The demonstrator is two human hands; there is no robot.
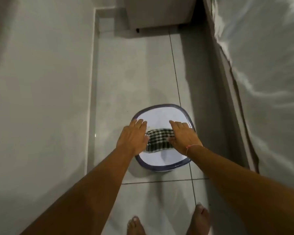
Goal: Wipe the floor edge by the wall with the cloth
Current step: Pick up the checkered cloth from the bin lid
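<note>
Both hands reach down to a white basket with a dark blue rim (161, 168) standing on the tiled floor (136, 68), and a black-and-white checked cloth (159, 139) lies across its opening, roughly at the middle of the view. The left hand (131, 138) lies flat at the cloth's 9 o'clock end, fingers straight and close together, thumb side touching the fabric; the right hand (185, 138) lies at the 3 o'clock end, fingers extended and a little spread, its thumb over the cloth's edge. Neither hand has closed on the cloth yet. The step in hand looks like picking the cloth up, and it would go best if each hand closed on its own end, so the cloth lifts as a strip, not a bunch, and the light basket is not dragged along. The cloth looks folded into a band; its long axis runs from 9 to 3 o'clock, across the line of the arms, its short side towards 12 o'clock. The wall (41, 82) stands at 9 o'clock, and the floor edge (93, 99) to be wiped runs along its foot from 6 towards 12 o'clock, just beside the basket. A bed with white sheets (265, 65) fills the 3 o'clock side.
</note>
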